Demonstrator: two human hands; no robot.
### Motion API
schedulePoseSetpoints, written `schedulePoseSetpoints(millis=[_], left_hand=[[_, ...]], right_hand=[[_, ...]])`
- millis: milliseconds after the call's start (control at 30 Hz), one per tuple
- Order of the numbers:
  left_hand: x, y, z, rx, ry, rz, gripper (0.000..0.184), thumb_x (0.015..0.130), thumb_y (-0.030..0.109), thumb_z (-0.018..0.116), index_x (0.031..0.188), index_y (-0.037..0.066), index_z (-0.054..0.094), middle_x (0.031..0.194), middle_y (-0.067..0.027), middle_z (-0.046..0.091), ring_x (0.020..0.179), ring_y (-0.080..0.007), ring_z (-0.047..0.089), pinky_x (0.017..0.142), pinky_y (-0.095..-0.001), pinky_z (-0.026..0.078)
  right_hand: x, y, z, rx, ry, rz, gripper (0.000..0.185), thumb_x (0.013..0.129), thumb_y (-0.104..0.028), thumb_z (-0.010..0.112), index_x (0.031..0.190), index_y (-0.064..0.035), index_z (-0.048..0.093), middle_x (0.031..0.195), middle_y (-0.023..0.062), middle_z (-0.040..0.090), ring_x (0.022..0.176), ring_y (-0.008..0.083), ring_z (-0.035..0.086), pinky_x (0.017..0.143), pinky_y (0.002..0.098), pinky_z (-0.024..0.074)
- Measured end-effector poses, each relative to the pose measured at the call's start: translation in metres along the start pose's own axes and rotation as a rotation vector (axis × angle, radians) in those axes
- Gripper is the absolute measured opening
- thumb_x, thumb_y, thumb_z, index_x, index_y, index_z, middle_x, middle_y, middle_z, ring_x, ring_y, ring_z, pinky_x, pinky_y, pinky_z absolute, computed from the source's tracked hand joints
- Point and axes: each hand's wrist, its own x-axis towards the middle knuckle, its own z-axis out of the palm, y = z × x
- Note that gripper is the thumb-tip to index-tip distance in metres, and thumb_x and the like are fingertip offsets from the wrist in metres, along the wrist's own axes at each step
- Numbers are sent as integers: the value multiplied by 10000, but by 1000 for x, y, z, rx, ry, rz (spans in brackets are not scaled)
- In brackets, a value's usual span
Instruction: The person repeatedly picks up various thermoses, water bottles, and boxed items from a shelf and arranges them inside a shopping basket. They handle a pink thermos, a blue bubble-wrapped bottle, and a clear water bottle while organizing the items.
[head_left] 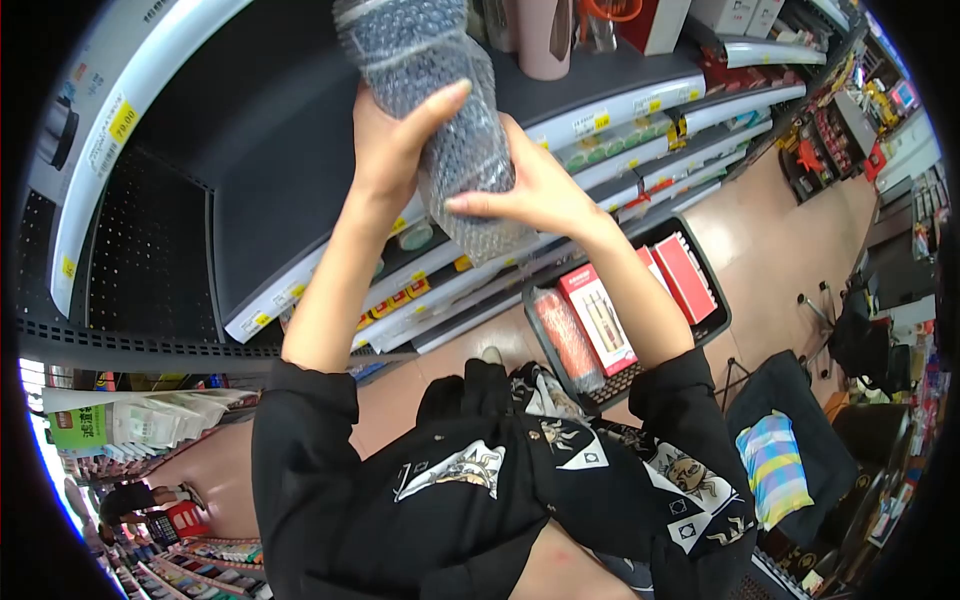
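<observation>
A bubble-wrapped, bottle-shaped item (pixel 465 150) is held up in front of the shelves, tilted, its top end cut off by the frame edge. My left hand (pixel 395 145) grips it from the left side, thumb lying across the front. From the right, my right hand (pixel 540 190) clasps its lower part with the thumb in front. The wrap hides what exactly is inside. Behind it runs a dark shelf (pixel 290 180) with price labels along its front edge.
A pink tumbler (pixel 545 40) stands on the shelf behind. On the floor, a black basket (pixel 715 325) holds red boxes (pixel 600 315) and a wrapped orange item (pixel 567 340). A checked cushion (pixel 775 470) lies at the right. Another person (pixel 130 500) is far off at lower left.
</observation>
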Motion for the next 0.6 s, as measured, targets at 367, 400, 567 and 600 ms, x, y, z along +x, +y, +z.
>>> schedulePoseSetpoints(millis=[367, 400, 567, 600], left_hand=[[131, -26, -53, 65, 0, 103, 414, 731, 101, 777, 1086, 12, 584, 999, -90, 648, 885, -193, 644, 802, -321, 526], [142, -33, -60, 68, 3, 102, 414, 731, 101, 777, 1086, 12, 584, 999, -90, 648, 885, -193, 644, 802, -321, 526], [196, -78, -90, 282, 101, 306, 467, 671, 103, 828, 1074, 19, 608, 996, -81, 662, 863, -177, 653, 767, -308, 532], [205, -85, -91, 268, 100, 303, 467, 671, 103, 828, 1074, 19, 608, 996, -81, 662, 863, -177, 653, 767, -308, 532]], right_hand=[[140, 50, -12, 288, 84, -43, 815, 598, -256, 854, 1225, 82, 459, 1089, 158, 616, 998, 217, 597, 881, 312, 468], [152, 60, -11, 228, 146, -69, 788, 589, -222, 855, 1219, 56, 473, 1089, 179, 615, 1009, 250, 604, 881, 323, 473], [208, 98, 1, -89, 290, -36, 849, 592, -208, 840, 1285, 3, 397, 1124, 237, 576, 1083, 346, 568, 916, 377, 469], [217, 104, 3, -225, 341, -53, 887, 597, -205, 833, 1318, -14, 352, 1161, 260, 546, 1115, 380, 542, 931, 403, 465]])
